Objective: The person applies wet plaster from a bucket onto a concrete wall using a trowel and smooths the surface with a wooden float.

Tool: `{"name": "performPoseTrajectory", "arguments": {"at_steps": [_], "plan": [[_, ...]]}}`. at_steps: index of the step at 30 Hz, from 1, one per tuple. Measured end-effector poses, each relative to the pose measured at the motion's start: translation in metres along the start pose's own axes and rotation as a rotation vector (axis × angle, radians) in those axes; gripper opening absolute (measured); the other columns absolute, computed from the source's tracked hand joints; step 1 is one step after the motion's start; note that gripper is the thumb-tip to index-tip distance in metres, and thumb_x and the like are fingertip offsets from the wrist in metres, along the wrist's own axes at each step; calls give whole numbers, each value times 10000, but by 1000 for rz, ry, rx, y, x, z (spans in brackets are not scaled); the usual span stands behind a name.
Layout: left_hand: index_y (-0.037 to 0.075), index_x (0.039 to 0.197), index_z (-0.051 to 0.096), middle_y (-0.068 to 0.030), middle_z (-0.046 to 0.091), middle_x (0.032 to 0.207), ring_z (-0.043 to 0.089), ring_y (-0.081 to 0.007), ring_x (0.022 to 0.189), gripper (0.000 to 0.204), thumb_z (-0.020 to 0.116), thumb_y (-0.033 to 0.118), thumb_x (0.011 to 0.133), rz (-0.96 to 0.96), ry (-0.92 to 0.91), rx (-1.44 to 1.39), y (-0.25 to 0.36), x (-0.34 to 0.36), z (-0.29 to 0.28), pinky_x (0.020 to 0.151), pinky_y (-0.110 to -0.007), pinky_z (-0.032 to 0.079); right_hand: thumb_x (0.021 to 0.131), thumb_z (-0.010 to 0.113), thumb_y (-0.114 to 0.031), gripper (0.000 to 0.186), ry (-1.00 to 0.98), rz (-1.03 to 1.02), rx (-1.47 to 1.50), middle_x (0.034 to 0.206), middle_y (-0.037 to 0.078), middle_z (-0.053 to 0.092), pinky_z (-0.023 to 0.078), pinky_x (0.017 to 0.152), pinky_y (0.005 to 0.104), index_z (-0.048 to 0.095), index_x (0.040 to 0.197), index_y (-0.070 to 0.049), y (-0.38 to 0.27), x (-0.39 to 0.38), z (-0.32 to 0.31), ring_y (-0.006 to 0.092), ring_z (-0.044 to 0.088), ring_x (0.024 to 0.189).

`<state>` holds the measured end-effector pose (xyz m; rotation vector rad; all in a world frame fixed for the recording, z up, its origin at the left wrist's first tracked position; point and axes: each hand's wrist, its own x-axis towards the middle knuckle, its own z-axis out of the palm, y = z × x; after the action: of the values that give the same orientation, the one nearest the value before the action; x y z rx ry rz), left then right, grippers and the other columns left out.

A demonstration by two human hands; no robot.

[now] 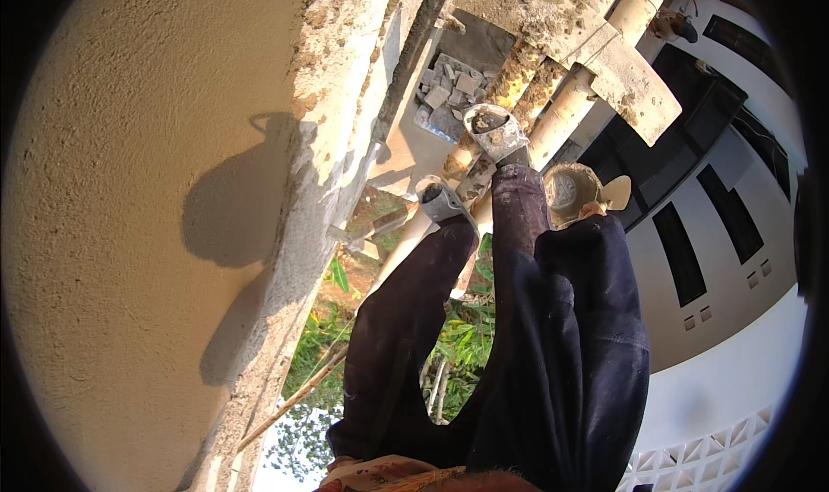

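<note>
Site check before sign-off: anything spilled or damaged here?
Yes: brown mortar-like clumps are crusted over the board lying across the bamboo poles, near the top, so it looks dirty and uneven. Similar bits speckle the rough strip edging the plastered wall.

A wide fisheye lens, the left one of a pair worn on the person's head, looks steeply down along the body, so that the dark trousers [393,354] run from near the lower edge to mid-picture. Nearest the lens is orange-brown cloth [389,473] below the trousers; the shoes [443,204] at their upper end lie farther down, with a pail [566,190] just right of these. A plastered wall [155,146] stands close, left of the trousers. Between the trouser legs the view drops to green plants [466,332] well below; right of the trousers, a white building [721,233] stands well apart, slanted and bent toward the black rim.
</note>
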<state>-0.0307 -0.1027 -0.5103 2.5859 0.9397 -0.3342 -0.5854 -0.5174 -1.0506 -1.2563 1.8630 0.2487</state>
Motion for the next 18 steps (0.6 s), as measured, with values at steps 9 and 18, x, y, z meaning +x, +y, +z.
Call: {"name": "performPoseTrajectory", "arguments": {"at_steps": [9,18], "plan": [[4,1189,645,-128,697,1146,633,-197,1104,263,557,166,1002,-16,-67,36,13,7,30,940,-338,480,889,650,-249,185,253,351,447,800,91,669,504,589,368,649,902,-65,-56,-3,-5,234,627,635],[7,1206,653,-125,705,1141,637,-185,1101,272,569,166,1002,104,-101,-70,71,11,12,941,-325,482,897,652,-237,181,133,461,305,763,87,646,471,516,348,613,917,-61,-55,-124,-64,211,590,563]]}}
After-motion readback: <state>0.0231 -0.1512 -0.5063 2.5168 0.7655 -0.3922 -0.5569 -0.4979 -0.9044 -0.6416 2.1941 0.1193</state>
